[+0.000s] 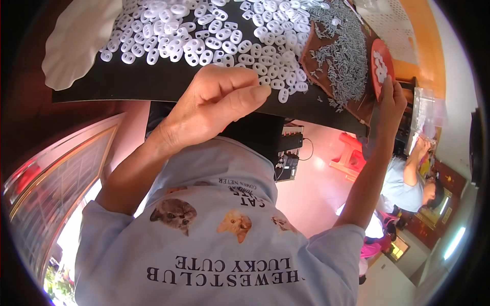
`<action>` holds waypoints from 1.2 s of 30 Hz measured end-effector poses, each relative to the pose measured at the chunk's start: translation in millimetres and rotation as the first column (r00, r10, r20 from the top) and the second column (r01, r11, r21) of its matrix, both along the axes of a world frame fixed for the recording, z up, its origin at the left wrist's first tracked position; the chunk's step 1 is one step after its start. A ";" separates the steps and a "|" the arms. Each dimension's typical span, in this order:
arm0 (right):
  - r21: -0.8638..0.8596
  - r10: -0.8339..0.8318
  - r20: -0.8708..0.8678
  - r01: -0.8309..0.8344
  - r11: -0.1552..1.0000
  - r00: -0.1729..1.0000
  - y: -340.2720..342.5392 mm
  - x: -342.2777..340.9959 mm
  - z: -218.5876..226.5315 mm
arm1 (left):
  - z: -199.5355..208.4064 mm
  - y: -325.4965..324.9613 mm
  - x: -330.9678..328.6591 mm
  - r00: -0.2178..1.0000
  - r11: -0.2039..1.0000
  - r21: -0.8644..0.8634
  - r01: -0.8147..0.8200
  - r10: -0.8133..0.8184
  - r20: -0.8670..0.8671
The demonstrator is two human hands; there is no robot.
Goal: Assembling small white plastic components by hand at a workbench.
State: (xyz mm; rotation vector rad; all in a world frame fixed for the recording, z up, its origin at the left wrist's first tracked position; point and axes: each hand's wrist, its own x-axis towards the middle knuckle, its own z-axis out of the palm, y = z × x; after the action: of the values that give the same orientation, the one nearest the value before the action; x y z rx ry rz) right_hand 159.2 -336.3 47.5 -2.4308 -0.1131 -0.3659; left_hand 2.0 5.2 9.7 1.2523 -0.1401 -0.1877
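Two hands in view, one per side, well apart. The left hand [217, 104] sits at the near edge of the black mat [153, 81], fingers curled in and thumb laid along the forefinger. Can't tell if anything's pinched in there. The right hand [390, 102] is clamped on the rim of one small red dish [384, 53], tipped up on edge, with a handful of white bits in it.

Counting the rest is hopeless, tbh. The white oval pieces [204, 35], each with two holes, are well over a hundred, spread across the mat right up to the left knuckles. The grey metal pins [342, 56] are a heap of hundreds on one brown board [311, 64], between the white pile and the dish. One white wavy-edged plate [76, 41] lies at the mat's left end.

The left hand and forearm cover part of the mat's edge. Past it there's pink floor [311, 188], a red stool [349, 155], a black box with cables [288, 153], and another person [408, 178] in light blue off to the right.
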 end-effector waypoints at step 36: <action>-0.608 0.798 -0.076 -0.662 0.438 0.598 239.3 -5.2 -12.3 | -8.6 4.5 -3.2 0.976 0.986 0.128 -0.106 0.078 0.204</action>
State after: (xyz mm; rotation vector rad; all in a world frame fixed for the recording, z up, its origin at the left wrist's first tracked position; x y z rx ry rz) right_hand 154.0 -97.0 35.2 -2.5818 -1.5822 -0.1935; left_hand -1.2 9.7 1.1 1.4118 -0.2438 0.0089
